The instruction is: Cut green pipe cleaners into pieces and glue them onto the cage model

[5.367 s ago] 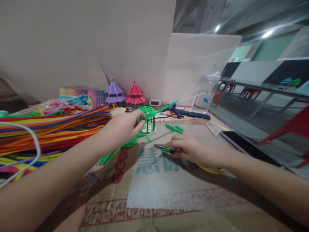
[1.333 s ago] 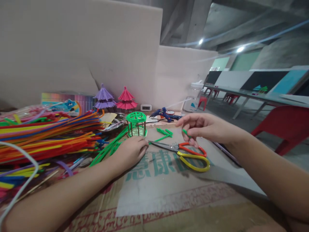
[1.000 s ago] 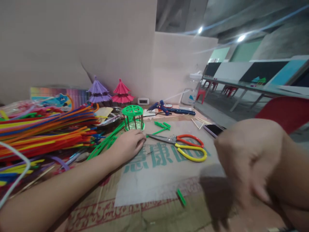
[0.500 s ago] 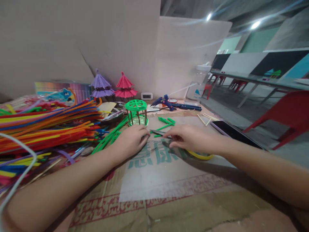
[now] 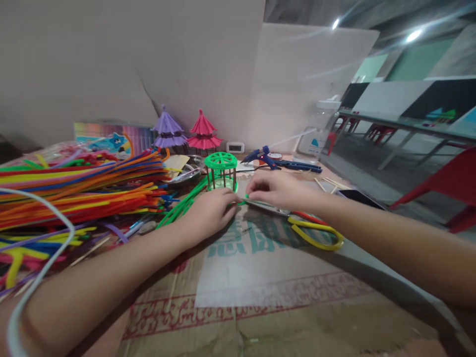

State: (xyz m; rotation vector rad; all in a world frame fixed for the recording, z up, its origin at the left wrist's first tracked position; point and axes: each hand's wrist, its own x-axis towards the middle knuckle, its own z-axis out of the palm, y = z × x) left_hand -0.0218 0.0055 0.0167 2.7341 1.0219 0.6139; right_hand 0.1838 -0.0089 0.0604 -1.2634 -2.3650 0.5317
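My left hand (image 5: 208,210) rests on the sheet with its fingers curled and pressed together; whatever they hold, if anything, is hidden. Just right of it, my right hand (image 5: 280,191) pinches at a short green pipe cleaner piece (image 5: 247,196), only a bit of which shows. Beneath the right hand lie scissors (image 5: 315,233) with yellow and red handles, their blades pointing at the left fingertips. Behind the left hand stands a small green pipe cleaner frame (image 5: 220,161), round-topped on brown posts. Long green pipe cleaners (image 5: 184,203) lie beside it.
Bundles of coloured pipe cleaners (image 5: 82,191) fill the left side. At the back are purple (image 5: 166,130) and red (image 5: 202,131) pavilion roofs, a glue gun (image 5: 262,157), pliers (image 5: 297,166) and a bottle (image 5: 316,131). A phone (image 5: 359,198) lies right. A white cable (image 5: 48,213) crosses left.
My right hand has moved up and away from the scissors, whose handles now show more, and its fingertips have closed in near the left hand. The view has swung slightly left.
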